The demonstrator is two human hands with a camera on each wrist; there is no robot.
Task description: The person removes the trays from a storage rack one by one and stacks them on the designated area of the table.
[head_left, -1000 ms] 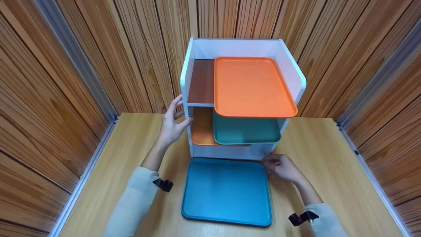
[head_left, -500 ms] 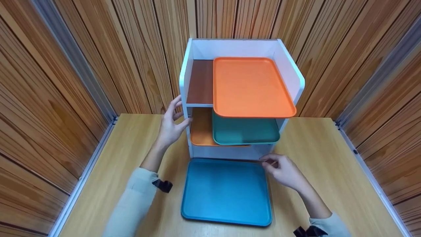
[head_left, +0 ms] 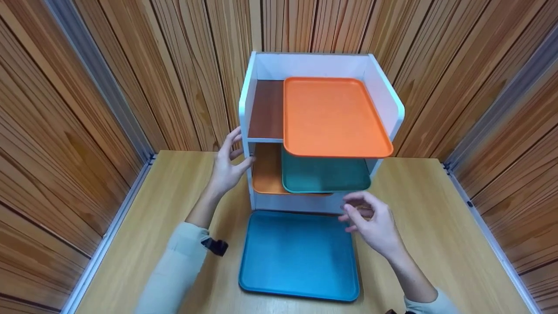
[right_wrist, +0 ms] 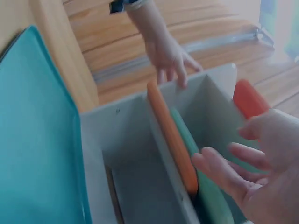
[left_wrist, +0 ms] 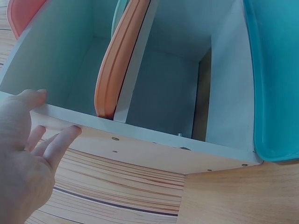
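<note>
A white shelf unit point(head_left: 246, 93) stands on the table. My left hand point(head_left: 226, 168) holds its left side panel, thumb at the front edge and fingers along the outside, as the left wrist view shows. My right hand point(head_left: 377, 224), fingers loosely bent and holding nothing, hovers before the unit's lower right corner, over the blue tray's far right corner. On the top shelf lies a bright orange tray point(head_left: 335, 120), jutting forward. Below it a green tray point(head_left: 324, 176) overlaps a duller orange tray point(head_left: 268, 168) on the middle shelf. A blue tray point(head_left: 298, 257) lies in front.
Wood-patterned walls point(head_left: 192, 65) enclose the table point(head_left: 418, 196) behind and on both sides, with metal rails point(head_left: 113, 226) along the table's side edges. The top shelf has a brown base point(head_left: 267, 109). In the left wrist view, the lower compartment point(left_wrist: 161, 88) gapes below the middle shelf.
My right hand has left the unit's lower right front corner, where its fingers were pinched, and has risen slightly with fingers loosened. My left hand and the trays stay where they were.
</note>
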